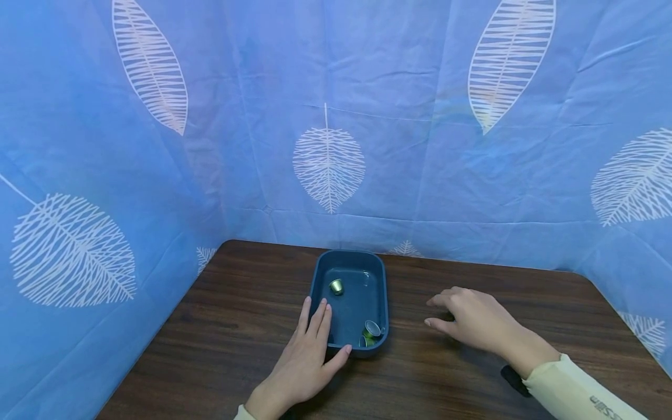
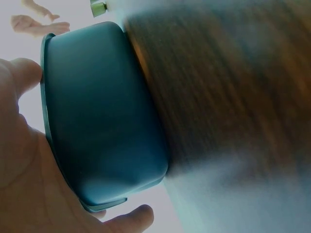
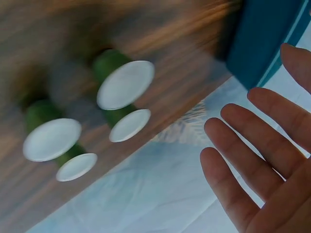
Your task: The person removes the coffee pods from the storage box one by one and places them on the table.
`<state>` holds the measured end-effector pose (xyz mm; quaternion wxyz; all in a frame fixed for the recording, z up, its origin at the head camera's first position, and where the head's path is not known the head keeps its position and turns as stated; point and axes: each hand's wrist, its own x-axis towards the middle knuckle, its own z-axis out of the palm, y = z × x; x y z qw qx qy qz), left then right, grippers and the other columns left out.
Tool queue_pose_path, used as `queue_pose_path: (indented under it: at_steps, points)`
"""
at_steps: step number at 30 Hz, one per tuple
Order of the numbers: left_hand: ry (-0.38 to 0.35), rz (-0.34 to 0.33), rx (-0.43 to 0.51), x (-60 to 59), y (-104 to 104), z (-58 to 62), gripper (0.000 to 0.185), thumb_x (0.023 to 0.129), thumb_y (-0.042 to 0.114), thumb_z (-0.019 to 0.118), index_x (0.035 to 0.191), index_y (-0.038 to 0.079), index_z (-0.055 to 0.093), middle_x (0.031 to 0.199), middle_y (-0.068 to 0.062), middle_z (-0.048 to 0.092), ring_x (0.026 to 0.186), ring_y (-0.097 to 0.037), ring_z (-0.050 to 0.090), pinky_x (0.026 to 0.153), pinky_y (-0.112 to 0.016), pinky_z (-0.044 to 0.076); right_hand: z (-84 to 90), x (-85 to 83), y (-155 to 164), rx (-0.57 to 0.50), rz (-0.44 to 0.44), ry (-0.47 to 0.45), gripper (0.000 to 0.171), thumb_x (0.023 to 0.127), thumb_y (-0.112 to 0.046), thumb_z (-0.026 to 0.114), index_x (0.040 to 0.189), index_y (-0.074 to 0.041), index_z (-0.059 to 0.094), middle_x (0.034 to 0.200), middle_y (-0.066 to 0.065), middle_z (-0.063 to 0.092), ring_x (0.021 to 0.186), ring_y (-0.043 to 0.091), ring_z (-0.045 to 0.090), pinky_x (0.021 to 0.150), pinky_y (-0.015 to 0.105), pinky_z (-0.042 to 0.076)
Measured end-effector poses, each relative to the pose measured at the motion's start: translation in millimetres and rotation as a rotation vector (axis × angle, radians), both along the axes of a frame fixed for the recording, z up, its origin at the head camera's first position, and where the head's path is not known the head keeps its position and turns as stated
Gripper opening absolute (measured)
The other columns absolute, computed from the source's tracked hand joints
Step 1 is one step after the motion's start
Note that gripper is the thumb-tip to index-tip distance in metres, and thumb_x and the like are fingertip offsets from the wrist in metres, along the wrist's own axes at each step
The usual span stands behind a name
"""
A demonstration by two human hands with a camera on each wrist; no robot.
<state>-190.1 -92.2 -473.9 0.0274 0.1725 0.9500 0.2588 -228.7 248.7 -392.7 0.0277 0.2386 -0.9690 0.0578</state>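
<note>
The blue tray (image 1: 350, 259) sits on the dark wooden table (image 1: 236, 326), near its middle and toward the back edge. The left hand (image 1: 307, 359) lies against the tray's near-left corner, fingers straight along the left rim and thumb stretched across the near rim at about 6 o'clock; it braces the tray rather than clamping it. In the left wrist view the palm (image 2: 22, 160) presses the tray's outer wall (image 2: 104, 111), thumb and fingertip showing at either end.

The right hand (image 1: 469, 321) hovers just above the table at the tray's 3 o'clock, apart from it, fingers relaxed and spread, holding nothing. Under it, the right wrist view shows two green capsules (image 3: 119, 82) with pale foil lids standing on the wood.

Inside the tray, one capsule (image 1: 336, 286) rests at about 10 o'clock and two more (image 1: 370, 332) lie tipped in the near-right corner.

The tray looks like rigid, smooth plastic, probably light and apt to slide on the wood (hence the bracing hand seems sensible); its raised rim offers the best hold. The capsules are likely light, thin-walled and easily dented, best pinched by the flared lid rim or the tapered sides.
</note>
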Motion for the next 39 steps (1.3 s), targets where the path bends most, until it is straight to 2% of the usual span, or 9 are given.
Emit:
queue_pose_path:
  at_steps: [5,13,32,39]
  points:
    - [-0.003,0.003,0.006,-0.3,0.4,0.0,0.090,0.108,0.062,0.052,0.171,0.005,0.024,0.182,-0.014,0.016,0.170,-0.039,-0.003,0.128,-0.069,0.028,10.2,-4.1,-18.0,-0.005,0.017,0.000,0.038,0.096,-0.046,0.080,0.123,-0.019,0.081,0.123,0.006,0.080,0.113,0.031,0.076,0.087,0.052,0.063]
    - [-0.004,0.003,0.005,-0.4,0.3,-0.2,0.090,0.107,0.062,0.053,0.171,0.005,0.024,0.182,-0.014,0.016,0.170,-0.040,-0.003,0.128,-0.069,0.028,19.4,-9.6,-46.2,-0.014,0.066,-0.004,0.041,0.098,-0.044,0.078,0.129,-0.019,0.079,0.129,0.007,0.079,0.121,0.030,0.075,0.092,0.051,0.063]
    - [-0.011,-0.006,-0.011,0.8,-0.9,2.0,0.090,0.108,0.063,0.050,0.172,0.006,0.023,0.182,-0.014,0.015,0.170,-0.038,-0.004,0.127,-0.069,0.029,5.7,-22.7,-88.1,-0.040,0.286,-0.022,0.034,0.097,-0.033,0.081,0.126,-0.014,0.081,0.123,0.004,0.081,0.115,0.024,0.077,0.093,0.043,0.065]
    - [-0.015,-0.007,-0.013,1.2,-0.2,2.7,0.090,0.108,0.064,0.049,0.172,0.006,0.022,0.182,-0.013,0.014,0.170,-0.038,-0.006,0.128,-0.068,0.028,-0.5,-24.6,-97.5,-0.031,0.328,-0.046,0.033,0.096,-0.029,0.083,0.124,-0.011,0.081,0.121,0.006,0.082,0.110,0.023,0.078,0.092,0.043,0.065]
